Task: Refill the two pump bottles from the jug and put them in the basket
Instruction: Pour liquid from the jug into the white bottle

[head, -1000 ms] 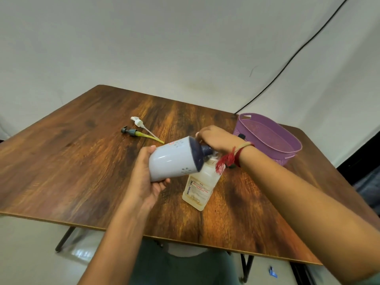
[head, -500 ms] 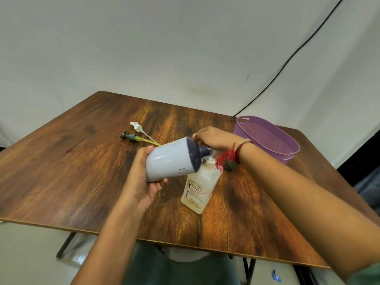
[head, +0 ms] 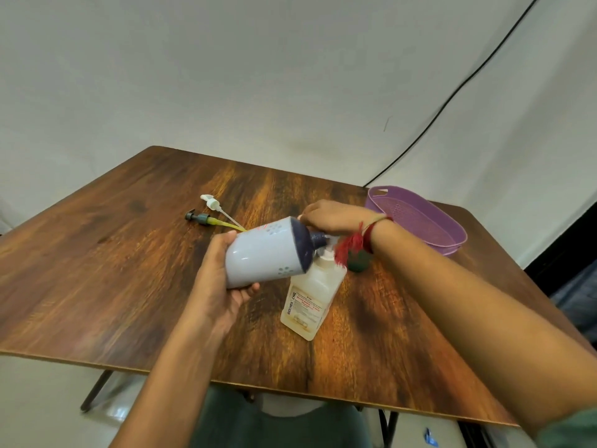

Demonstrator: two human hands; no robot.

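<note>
White backdrop cloth hangs behind a dark wooden table (head: 97, 270), and a black cable runs down it toward the far right corner. Near the table's middle stands the clear bottle (head: 307, 305), which has a printed label, an open neck and a pale yellowish content. The purple basket (head: 416, 218) sits at about 2 o'clock from it, well apart. Two pump heads lie at about 10 o'clock, one white (head: 210, 202) and one dark (head: 197, 217) with a yellow tube.

The left hand (head: 219, 286) wraps the belly of the white jug (head: 265, 257), thumb on top and fingers underneath. It holds the jug nearly level, with the dark blue spout over the bottle's neck. The right hand (head: 336, 218), with a red thread (head: 347, 247) at its wrist, curls over the spot where spout and neck meet. Whether it pinches the bottle's neck or the spout cannot be told, because the fingers hide the joint.

The jug looks glazed, so it is probably heavy, slick and breakable. A full wrap round its widest part suits it better than a fingertip hold. The bottle seems to be thin plastic, light and easy to tip. It is best steadied at the neck while being filled and carried by its flat sides.
</note>
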